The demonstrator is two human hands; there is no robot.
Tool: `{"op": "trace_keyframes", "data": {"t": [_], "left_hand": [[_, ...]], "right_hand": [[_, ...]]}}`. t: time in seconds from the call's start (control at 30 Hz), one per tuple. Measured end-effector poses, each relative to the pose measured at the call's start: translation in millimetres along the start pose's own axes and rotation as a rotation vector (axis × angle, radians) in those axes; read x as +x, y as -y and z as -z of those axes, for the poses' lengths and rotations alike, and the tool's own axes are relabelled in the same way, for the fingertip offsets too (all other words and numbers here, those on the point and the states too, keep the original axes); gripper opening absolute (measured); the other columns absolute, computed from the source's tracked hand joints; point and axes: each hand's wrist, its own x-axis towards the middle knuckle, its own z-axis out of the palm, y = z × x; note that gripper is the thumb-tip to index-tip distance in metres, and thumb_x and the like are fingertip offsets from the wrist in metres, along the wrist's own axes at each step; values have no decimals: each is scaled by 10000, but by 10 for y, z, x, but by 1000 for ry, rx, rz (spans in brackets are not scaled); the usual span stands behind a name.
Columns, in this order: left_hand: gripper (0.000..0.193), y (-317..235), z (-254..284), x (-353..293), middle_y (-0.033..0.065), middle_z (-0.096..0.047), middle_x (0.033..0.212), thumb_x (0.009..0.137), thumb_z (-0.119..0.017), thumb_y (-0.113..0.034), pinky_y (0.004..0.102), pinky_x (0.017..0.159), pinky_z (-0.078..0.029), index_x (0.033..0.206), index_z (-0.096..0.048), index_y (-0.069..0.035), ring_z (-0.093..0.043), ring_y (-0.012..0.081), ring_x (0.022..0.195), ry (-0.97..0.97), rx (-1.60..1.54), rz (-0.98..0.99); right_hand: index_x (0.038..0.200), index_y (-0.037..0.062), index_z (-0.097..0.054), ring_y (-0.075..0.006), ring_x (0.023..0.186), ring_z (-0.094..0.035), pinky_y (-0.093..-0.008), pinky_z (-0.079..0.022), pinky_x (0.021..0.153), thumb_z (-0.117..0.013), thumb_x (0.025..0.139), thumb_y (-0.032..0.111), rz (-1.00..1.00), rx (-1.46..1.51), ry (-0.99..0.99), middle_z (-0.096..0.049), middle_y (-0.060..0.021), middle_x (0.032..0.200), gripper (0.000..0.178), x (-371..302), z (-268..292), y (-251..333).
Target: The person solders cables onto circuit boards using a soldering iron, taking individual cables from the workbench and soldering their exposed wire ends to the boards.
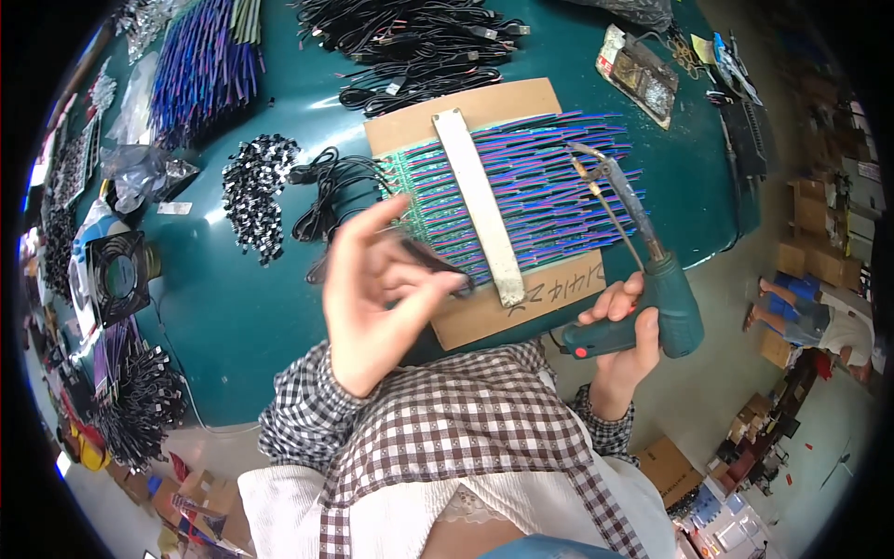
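My right hand (619,347) is wrapped round the handle of a dark green soldering gun (672,303), whose metal tube and tip point up and left over the wires. My left hand (377,303) is partly blurred; its index finger stretches up while thumb and curled fingers close on a thin black cable (430,256). Between the hands lies a cardboard sheet (456,326) bearing small green circuit boards (402,182) in a row, with blue and purple wires (549,191) running right. A pale flat bar (480,210) lies across the wires. My left fingers hide some boards.
Left of the cardboard are loose black cables (321,191) and a pile of small black and silver parts (256,191). Farther off lie bundled black cables (419,47) and a wire bundle (205,70). A small fan (119,272) stands left; a soiled tray (641,79) lies far right.
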Motion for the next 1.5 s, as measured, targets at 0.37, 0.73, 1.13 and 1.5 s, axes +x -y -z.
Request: {"op": "trace_keyframes", "data": {"t": [0.37, 0.73, 1.13, 1.5], "left_hand": [[281, 286, 311, -352, 90, -657, 1006, 737, -808, -75, 413, 845, -479, 987, -681, -57, -605, 303, 951, -387, 1077, -493], [142, 172, 192, 59, 68, -622, 804, 767, -775, -34, 336, 639, -487, 875, -685, -46, -613, 237, 719, 27, 769, -446], [107, -34, 194, -51, 68, -604, 780, 790, -767, 6, 269, 560, -514, 866, -693, -15, -643, 147, 623, 110, 435, -174], [97, 58, 217, -91, 46, -637, 831, 843, -743, 11, 208, 589, -502, 927, -696, 18, -646, 81, 670, 41, 32, 20]], "right_hand": [[1174, -1, -466, -169, 833, -584, -346, -599, 700, -499, 1027, 345, -19, 44, 165, -538, -53, 835, 377, 165, -43, -88], [1208, 3, -465, -202, 862, -624, -371, -592, 750, -535, 1001, 376, -71, -37, 102, -574, -65, 897, 432, -13, -201, -11], [1126, -6, -624, -183, 926, -690, -294, -549, 814, -743, 828, -35, -67, -550, 334, -695, -83, 985, 322, 248, -959, -161], [993, 11, -665, -211, 820, -641, -343, -502, 765, -762, 802, -11, -18, -723, 380, -674, -68, 896, 215, 215, -981, -169]]}}
